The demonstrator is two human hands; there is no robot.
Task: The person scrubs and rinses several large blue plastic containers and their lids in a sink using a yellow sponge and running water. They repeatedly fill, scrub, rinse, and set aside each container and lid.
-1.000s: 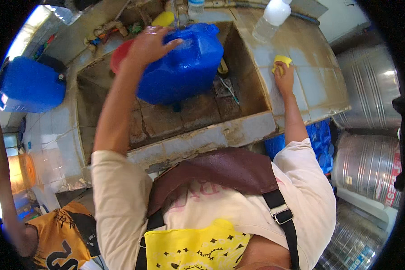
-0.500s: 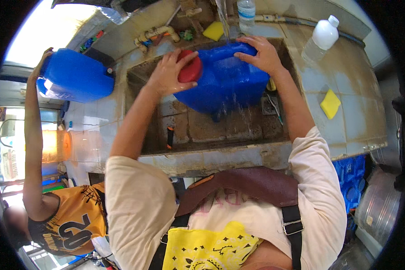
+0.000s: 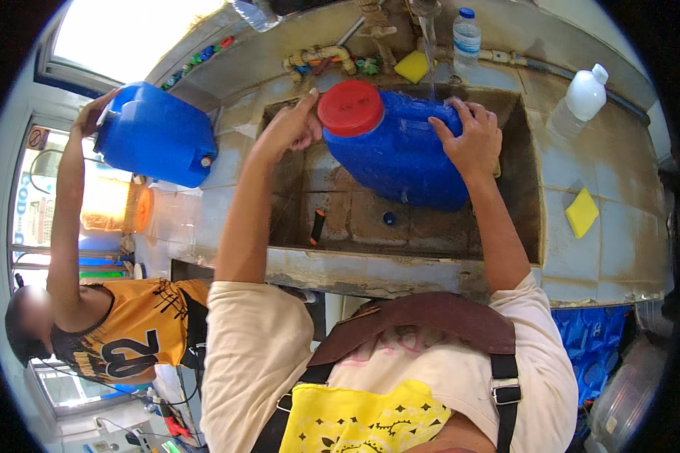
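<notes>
A wet blue jug (image 3: 400, 162) with a wide red screw cap (image 3: 351, 108) lies tilted in the sink (image 3: 332, 255), its cap facing up at the left. My right hand (image 3: 476, 136) grips the jug's right end, thumb apart from the fingers. Just left of the cap is my left hand (image 3: 298, 127), thumb raised and fingers loosely bent, holding nothing; whether it touches the cap's edge is unclear. Water from the faucet (image 3: 425, 7) runs down behind the jug. On the sink floor are an orange-and-black handled tool (image 3: 318, 226) and a small round blue piece (image 3: 389, 218).
At left, a co-worker's hand (image 3: 98, 113) holds another blue jug (image 3: 159, 132) on the counter. Yellow sponges (image 3: 412, 67) (image 3: 582, 213) lie behind and right of the sink. A water bottle (image 3: 467, 41) and a white-capped bottle (image 3: 582, 94) stand on the counter. Pipes (image 3: 317, 59) run behind.
My left hand has come off the red cap to its left. The jug has turned so its cap faces up more, and my right hand has shifted from the handle to its right end.
</notes>
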